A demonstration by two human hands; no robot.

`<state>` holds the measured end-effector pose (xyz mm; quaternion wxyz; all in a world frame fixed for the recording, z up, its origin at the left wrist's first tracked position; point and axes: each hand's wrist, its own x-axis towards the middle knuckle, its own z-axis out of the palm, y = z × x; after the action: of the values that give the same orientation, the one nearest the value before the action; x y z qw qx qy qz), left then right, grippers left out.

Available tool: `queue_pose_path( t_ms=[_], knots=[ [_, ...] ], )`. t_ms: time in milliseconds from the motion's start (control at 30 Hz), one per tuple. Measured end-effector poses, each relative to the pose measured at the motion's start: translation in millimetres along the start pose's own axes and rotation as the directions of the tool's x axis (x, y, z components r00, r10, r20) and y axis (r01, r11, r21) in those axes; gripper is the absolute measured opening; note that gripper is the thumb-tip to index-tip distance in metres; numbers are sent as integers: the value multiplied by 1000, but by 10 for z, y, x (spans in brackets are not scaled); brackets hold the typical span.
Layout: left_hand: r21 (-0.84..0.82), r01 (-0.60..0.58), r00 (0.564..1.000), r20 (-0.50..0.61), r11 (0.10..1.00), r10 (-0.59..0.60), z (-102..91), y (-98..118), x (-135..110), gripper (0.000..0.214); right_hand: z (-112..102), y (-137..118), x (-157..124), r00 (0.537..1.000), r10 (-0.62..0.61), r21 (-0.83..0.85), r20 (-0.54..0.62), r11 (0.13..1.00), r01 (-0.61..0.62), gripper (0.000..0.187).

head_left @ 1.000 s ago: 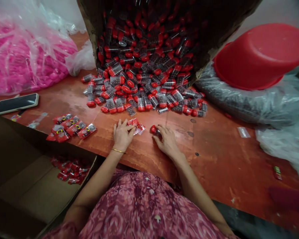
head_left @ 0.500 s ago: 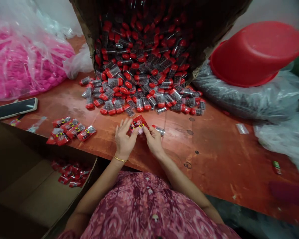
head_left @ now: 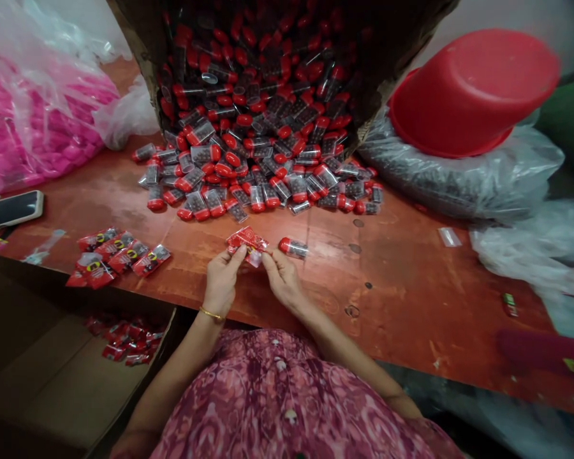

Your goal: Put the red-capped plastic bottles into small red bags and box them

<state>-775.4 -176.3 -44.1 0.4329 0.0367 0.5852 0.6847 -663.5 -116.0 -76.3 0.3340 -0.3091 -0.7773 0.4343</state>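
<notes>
Between both hands, just above the table, is a small red printed packet point(head_left: 247, 239) with a clear part at its lower edge. My left hand point(head_left: 223, 280) pinches its left side between thumb and fingers. At the right corner, my right hand point(head_left: 283, 275) grips the packet with thumb and fingertips. Right beside that hand lies a clear tube with a red cap point(head_left: 293, 247). Several similar red packets point(head_left: 119, 252) lie grouped on the table to the left. Beyond my hands, a heap of red-capped clear tubes point(head_left: 258, 172) with dark contents spills toward me.
A tipped cardboard box point(head_left: 136, 48) holds the heap. Lower left, an open carton point(head_left: 52, 376) contains red packets. A phone point(head_left: 10, 211) and a bag of pink pieces point(head_left: 43, 121) are at left. A red bucket point(head_left: 478, 95) rests on a plastic bag point(head_left: 440, 182) at right.
My left fingers have closed from a spread pose onto the packet, which now tilts flatter. The capped tube beside my right hand shows more fully. The whole view has shifted slightly.
</notes>
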Motion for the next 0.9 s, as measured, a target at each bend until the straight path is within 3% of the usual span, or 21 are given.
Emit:
queue_pose_path(
  t_ms=[67, 167, 233, 300, 433, 700, 900],
  knots=[
    [-14, -24, 999, -41, 1000, 23, -27, 28, 56, 48, -233, 119, 28, 998, -60, -243, 24, 968, 64, 34],
    [-15, -41, 997, -59, 999, 40, -27, 57, 108, 48, -562, 352, 47, 999, -19, -586, 49, 809, 45, 54],
    [-16, -40, 998, -45, 999, 40, 11, 60, 108, 48, -672, 480, 33, 998, 24, -689, 56, 725, 22, 60],
    [-22, -33, 999, -30, 999, 32, 59, 51, 91, 48, -685, 552, 7, 998, 24, -730, 58, 683, 26, 52],
    [-14, -34, 999, -10, 999, 34, 98, 22, 74, 47, -596, 576, -39, 998, -22, -719, 53, 693, 54, 33],
    [30, -22, 1000, 14, 999, 22, 74, 32, 101, 48, -596, 364, -260, 981, -186, -431, -52, 890, 146, 31],
    [76, -16, 994, 105, 997, 8, 103, -11, 78, 45, -619, 63, -322, 991, -133, -278, 16, 951, 132, 34]
  ],
)
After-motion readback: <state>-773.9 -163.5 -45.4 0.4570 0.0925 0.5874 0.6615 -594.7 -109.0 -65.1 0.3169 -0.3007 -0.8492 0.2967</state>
